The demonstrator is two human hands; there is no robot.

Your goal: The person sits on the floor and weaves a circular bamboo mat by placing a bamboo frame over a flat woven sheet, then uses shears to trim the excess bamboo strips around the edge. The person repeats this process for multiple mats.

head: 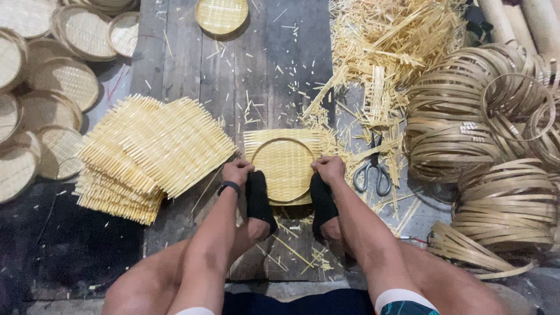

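Observation:
A square woven bamboo mat with a round bamboo hoop (284, 169) pressed onto it lies on the dark wooden boards in front of me. My left hand (237, 172) grips the hoop's left edge, a black watch on its wrist. My right hand (329, 169) grips the hoop's right edge. Both my feet in black socks (258, 201) pin the mat's near edge from below.
A stack of woven square mats (154, 151) lies left. Finished round trays (46, 93) pile at far left; another tray (221, 14) sits at the top. Scissors (373, 169) lie right of the mat. Bamboo hoops (484, 134) and offcut strips (396, 41) fill the right side.

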